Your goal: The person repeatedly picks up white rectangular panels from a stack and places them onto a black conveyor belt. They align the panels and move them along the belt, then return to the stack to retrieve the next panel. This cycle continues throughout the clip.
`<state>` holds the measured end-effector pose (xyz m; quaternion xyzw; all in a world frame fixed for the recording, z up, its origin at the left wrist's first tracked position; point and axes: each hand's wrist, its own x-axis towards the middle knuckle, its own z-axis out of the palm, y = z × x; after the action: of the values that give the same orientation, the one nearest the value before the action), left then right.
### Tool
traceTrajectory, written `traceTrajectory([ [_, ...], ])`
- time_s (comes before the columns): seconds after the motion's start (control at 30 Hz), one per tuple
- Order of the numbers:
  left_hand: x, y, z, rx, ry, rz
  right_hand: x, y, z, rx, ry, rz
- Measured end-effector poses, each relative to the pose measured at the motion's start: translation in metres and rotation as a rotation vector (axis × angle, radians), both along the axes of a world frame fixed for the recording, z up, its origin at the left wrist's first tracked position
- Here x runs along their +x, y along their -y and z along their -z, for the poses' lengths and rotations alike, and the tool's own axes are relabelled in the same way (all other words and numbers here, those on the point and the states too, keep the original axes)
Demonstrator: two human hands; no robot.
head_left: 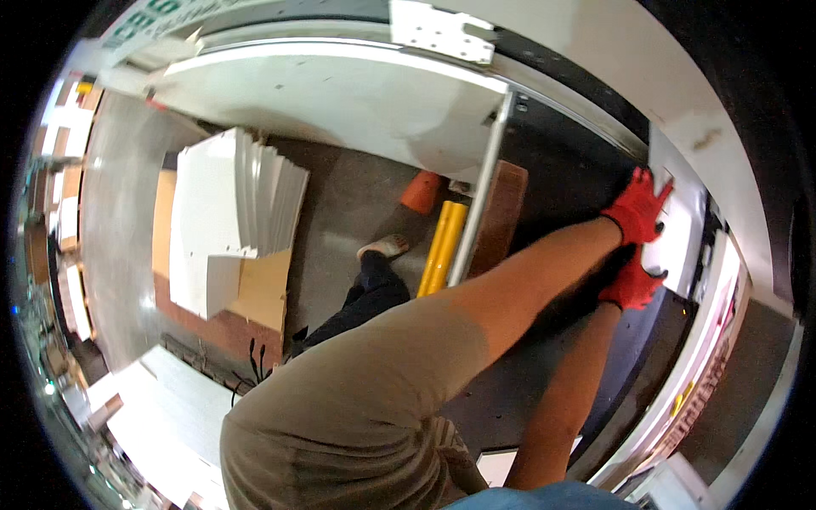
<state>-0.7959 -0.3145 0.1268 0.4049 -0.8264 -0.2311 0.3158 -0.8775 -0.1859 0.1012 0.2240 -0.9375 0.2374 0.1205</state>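
A person in a tan sleeve (340, 408) reaches toward three o'clock across a dark, smooth tabletop (552, 140), both hands in red work gloves with dark cuffs. The left hand (636, 208), the higher of the two, is at the near edge of a flat, bright white panel (680, 234), its fingers spread apart; whether that grip is clamped on the panel cannot be told. The right hand (631, 285) is just below it, toward four o'clock, beside the same panel's lower part, thumb pointing outward; its other fingers are partly hidden, and the state of its grip cannot be told either. The panel lies at three o'clock, in front of a long pale machine frame. Two yellow upright bars (442, 246) stand near the middle, beside a pale metal edge strip (486, 183). At nine o'clock, a fanned stack of white sheet pieces (204, 229) rests on tan board (265, 289) above the grey floor (127, 212). At twelve o'clock is a small white plate with dark holes (438, 32).
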Motion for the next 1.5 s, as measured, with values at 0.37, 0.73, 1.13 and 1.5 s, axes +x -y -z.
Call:
traceTrajectory([
  [0.37,0.022,0.008,0.004,-0.022,0.015,0.002,0.030,0.006,-0.003,0.040,-0.050,0.018],
  [0.73,0.000,0.012,0.000,-0.070,0.159,0.037,0.035,0.008,-0.021,-0.067,-0.069,0.034],
  [1.13,-0.008,0.008,-0.002,-0.069,0.158,0.045,0.035,0.000,-0.041,-0.084,0.046,0.041],
  [1.5,-0.006,0.003,-0.005,-0.082,0.161,0.047,0.035,-0.001,-0.039,-0.102,0.053,0.037],
])
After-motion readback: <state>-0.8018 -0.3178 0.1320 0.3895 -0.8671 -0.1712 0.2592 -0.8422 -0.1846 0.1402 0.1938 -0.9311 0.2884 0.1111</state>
